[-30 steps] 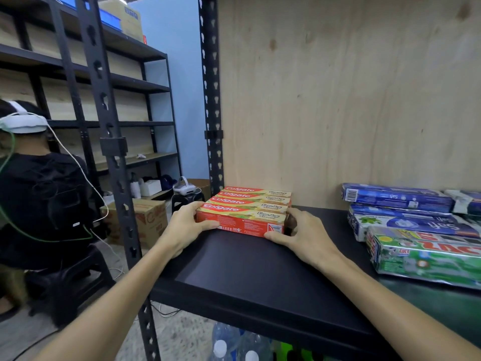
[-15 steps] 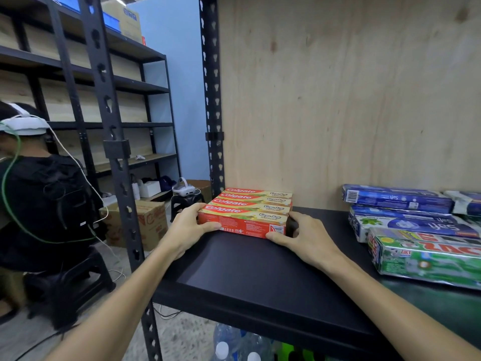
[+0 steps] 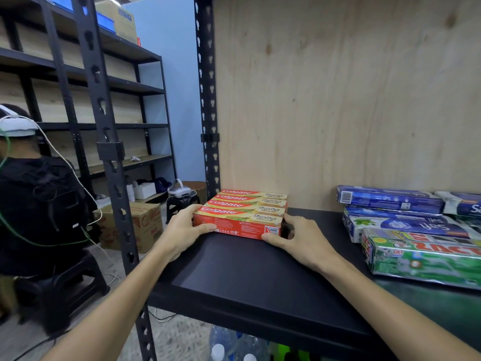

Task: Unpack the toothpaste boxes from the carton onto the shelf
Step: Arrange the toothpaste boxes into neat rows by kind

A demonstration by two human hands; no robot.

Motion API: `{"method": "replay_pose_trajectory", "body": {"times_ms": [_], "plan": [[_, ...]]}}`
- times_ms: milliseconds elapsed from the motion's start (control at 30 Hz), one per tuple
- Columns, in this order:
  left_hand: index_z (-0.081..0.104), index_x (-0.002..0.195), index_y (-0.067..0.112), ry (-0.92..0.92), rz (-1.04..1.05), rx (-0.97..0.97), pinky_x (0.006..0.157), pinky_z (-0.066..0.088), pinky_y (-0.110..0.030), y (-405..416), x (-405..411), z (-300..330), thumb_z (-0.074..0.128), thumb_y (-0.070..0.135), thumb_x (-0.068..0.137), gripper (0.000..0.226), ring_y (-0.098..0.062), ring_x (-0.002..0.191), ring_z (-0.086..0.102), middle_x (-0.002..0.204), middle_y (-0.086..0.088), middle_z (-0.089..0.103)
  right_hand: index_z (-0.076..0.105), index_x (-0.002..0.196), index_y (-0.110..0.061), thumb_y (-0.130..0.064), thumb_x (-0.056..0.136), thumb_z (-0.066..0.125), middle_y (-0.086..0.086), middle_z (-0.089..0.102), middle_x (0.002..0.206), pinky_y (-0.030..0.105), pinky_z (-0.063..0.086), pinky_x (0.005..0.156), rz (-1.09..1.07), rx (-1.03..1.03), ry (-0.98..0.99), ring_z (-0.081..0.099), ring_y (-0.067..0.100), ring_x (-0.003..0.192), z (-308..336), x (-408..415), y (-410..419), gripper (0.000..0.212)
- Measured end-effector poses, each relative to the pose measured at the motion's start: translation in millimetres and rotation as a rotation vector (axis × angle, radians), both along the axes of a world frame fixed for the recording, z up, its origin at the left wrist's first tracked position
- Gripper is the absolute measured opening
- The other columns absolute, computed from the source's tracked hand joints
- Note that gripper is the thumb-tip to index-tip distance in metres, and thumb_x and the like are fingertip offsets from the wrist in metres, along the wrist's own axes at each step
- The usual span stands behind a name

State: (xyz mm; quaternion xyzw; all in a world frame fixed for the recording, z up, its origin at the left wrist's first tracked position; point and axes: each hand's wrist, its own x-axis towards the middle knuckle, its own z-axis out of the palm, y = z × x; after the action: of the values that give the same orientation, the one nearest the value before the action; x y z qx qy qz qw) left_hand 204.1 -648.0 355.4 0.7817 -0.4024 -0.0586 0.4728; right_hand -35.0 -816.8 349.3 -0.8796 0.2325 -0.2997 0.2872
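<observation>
Several red Colgate toothpaste boxes [image 3: 244,213] lie side by side in a flat row on the black shelf [image 3: 255,277], near its left rear corner by the plywood back. My left hand [image 3: 186,231] grips the row's left end, thumb on the front face of the nearest box. My right hand [image 3: 302,239] grips the right end, thumb at the front corner and fingers curled round the side. A brown carton [image 3: 145,225] stands on the floor to the left, behind the shelf post.
Blue toothpaste packs [image 3: 390,201] and a green wrapped pack [image 3: 426,259] fill the shelf's right side. A black upright post [image 3: 114,178] stands at the shelf's left front. A seated person in black [image 3: 39,204] is at far left. Water bottles [image 3: 234,345] stand below.
The hands and the row of boxes stay in nearly the same place; the boxes have shifted very slightly toward the back of the shelf.
</observation>
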Motion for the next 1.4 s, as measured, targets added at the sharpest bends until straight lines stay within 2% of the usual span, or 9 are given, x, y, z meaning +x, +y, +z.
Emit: {"method": "replay_pose_trajectory", "body": {"times_ms": [300,467,567,667,767,867,1067,1267,1400], "plan": [[0.051,0.141,0.025,-0.039,0.014,0.017,0.103,0.05,-0.038,-0.6,-0.6,-1.6,0.082,0.033,0.083,0.067,-0.01,0.113,0.061,0.121,0.009,0.065,0.062,0.133,-0.032,-0.062,0.078,0.074,-0.016,0.069,0.12,0.019,0.051,0.082,0.004,0.019,-0.016,0.064,0.001,0.096,0.0,0.1,0.5,0.064],[0.05,0.142,0.025,-0.037,0.018,0.016,0.099,0.048,-0.033,-1.4,-2.1,-2.6,0.08,0.03,0.086,0.064,-0.012,0.116,0.058,0.118,0.012,0.061,0.063,0.133,-0.031,-0.058,0.078,0.076,-0.015,0.07,0.118,0.01,0.043,0.068,0.002,0.021,-0.03,0.057,-0.004,0.076,0.2,1.0,0.9,0.062],[0.047,0.143,0.023,-0.016,0.026,0.035,0.1,0.048,-0.033,-2.9,-1.5,-3.6,0.078,0.028,0.087,0.064,-0.011,0.115,0.058,0.118,0.011,0.06,0.062,0.133,-0.031,-0.057,0.078,0.078,-0.015,0.069,0.121,0.012,0.045,0.073,-0.001,0.026,-0.027,0.06,-0.003,0.086,0.8,0.3,2.0,0.063],[0.032,0.154,0.023,0.045,-0.012,0.046,0.11,0.045,-0.042,0.1,-3.5,-1.1,0.082,0.036,0.083,0.088,-0.015,0.127,0.055,0.139,0.003,0.058,0.063,0.129,-0.031,-0.055,0.077,0.08,-0.015,0.068,0.121,0.013,0.046,0.075,-0.01,0.027,-0.028,0.062,-0.002,0.091,1.8,-1.2,4.8,0.06],[0.02,0.158,0.031,-0.006,-0.002,0.067,0.119,0.03,-0.054,4.4,-9.8,2.2,0.087,0.06,0.065,0.118,-0.022,0.146,0.029,0.158,0.0,0.036,0.062,0.127,-0.03,-0.056,0.074,0.081,-0.011,0.065,0.12,0.016,0.048,0.078,-0.038,0.014,-0.034,0.058,0.0,0.091,4.1,-6.1,10.6,0.062],[0.023,0.158,0.026,-0.164,0.037,0.034,0.121,0.02,-0.056,11.0,-23.1,3.7,0.08,0.062,0.066,0.114,-0.024,0.15,0.01,0.162,-0.002,0.024,0.053,0.132,-0.031,-0.059,0.075,0.078,-0.003,0.049,0.122,0.031,0.048,0.093,-0.116,-0.002,-0.037,0.051,0.008,0.099,6.3,-15.3,20.7,0.067],[0.028,0.154,0.025,-0.566,0.144,0.013,0.123,0.012,-0.048,21.8,-66.0,3.3,0.043,0.085,0.067,0.107,-0.023,0.15,0.01,0.158,-0.001,0.024,0.047,0.135,-0.024,-0.056,0.086,0.068,-0.007,0.039,0.117,0.025,0.044,0.09,-0.149,-0.081,-0.115,0.045,0.0,0.093,7.6,-43.2,46.8,0.062],[0.032,0.153,0.027,-0.474,-0.009,-0.067,0.122,0.022,-0.043,24.2,-137.6,3.6,0.049,0.079,0.077,0.094,-0.013,0.147,0.018,0.157,0.007,0.028,0.046,0.143,-0.018,-0.052,0.09,0.066,-0.006,0.04,0.124,0.017,0.039,0.092,-0.206,-0.142,-0.251,0.051,0.002,0.103,5.4,-86.7,61.4,0.066],[0.03,0.153,0.033,-0.336,-0.188,-0.082,0.119,0.027,-0.035,7.7,-188.6,3.1,0.059,0.069,0.086,0.082,-0.004,0.146,0.025,0.158,0.013,0.031,0.048,0.137,-0.025,-0.045,0.091,0.068,-0.012,0.04,0.12,0.008,0.038,0.088,-0.201,-0.21,-0.321,0.048,-0.001,0.103,6.1,-122.4,62.8,0.054]]}}
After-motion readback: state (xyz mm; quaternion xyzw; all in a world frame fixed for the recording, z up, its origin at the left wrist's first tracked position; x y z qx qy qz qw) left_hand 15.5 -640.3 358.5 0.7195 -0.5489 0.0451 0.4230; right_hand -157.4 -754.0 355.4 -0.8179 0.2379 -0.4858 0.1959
